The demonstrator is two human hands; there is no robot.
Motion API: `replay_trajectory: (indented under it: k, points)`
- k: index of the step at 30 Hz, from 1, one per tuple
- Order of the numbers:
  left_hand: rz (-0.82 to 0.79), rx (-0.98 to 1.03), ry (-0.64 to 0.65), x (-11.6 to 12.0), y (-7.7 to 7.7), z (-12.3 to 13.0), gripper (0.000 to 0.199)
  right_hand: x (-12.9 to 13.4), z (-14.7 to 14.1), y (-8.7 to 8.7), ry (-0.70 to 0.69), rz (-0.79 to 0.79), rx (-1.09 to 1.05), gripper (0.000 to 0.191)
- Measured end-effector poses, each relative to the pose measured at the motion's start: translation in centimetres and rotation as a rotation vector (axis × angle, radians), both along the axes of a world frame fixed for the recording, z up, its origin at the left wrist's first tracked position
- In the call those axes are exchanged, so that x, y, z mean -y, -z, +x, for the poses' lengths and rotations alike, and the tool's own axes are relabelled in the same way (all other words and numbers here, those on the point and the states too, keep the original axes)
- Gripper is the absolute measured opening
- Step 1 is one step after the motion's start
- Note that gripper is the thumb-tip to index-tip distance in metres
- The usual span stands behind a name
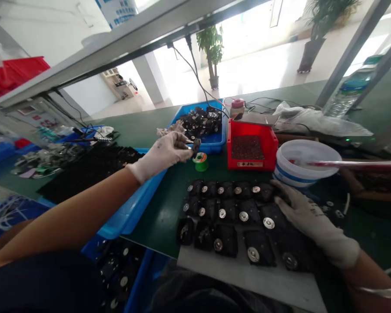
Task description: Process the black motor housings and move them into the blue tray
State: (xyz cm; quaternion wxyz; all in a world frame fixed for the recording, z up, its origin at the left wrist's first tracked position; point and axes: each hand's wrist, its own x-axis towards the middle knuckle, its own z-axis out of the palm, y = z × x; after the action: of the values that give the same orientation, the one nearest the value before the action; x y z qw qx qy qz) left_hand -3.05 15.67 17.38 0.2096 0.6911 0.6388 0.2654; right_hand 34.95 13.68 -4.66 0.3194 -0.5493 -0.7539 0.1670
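Black parts [222,213], most with silver discs, lie in three rows on the green desk [159,217], the nearest row over a grey sheet [247,278]. The gloved left hand [163,154] pinches a small dark piece [196,148] between its fingers near a green spool [200,163]. The gloved right hand [308,215] is at the rows' right end, fingers bent, whether gripping a part I cannot tell.

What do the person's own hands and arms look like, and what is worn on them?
The left hand and right hand wear whitish, close-fitting gloves reaching the wrists. The left glove shows a small dark smudge; the right glove has dark marks, too blurred to read. The left forearm and right forearm look bare, with a thin, pale band on the right.
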Motion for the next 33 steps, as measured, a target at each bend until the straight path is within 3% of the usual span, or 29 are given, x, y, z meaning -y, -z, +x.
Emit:
replay_trajectory:
  k: [3,5,7,9,12,15,33]
  points:
    - [-0.020,0.079,0.025,9.8,2.2,0.3,0.068,-0.2,0.0,0.1,-0.005,0.017,-0.003,0.050]
    - [0.020,0.068,0.089,15.0,4.5,0.9,0.051,-0.2,-0.1,0.2,-0.005,0.029,-0.008,0.050]
    - [0.065,-0.054,0.169,18.4,6.8,1.6,0.025,-0.3,-0.1,0.4,-0.005,0.039,-0.012,0.049]
    - [0.146,-0.222,0.188,20.1,8.8,2.3,0.020,-0.4,-0.2,0.4,-0.007,0.048,-0.012,0.049]
    - [0.264,-0.399,0.159,20.4,10.8,3.0,0.020,-0.5,-0.1,0.4,-0.010,0.056,-0.006,0.050]
    - [0.305,-0.475,0.159,19.9,11.7,3.3,0.017,-0.4,-0.1,0.3,-0.009,0.059,0.000,0.050]
    - [0.340,-0.816,0.230,18.5,13.9,3.3,0.020,0.1,-0.2,-0.6,0.012,-0.001,0.035,0.052]
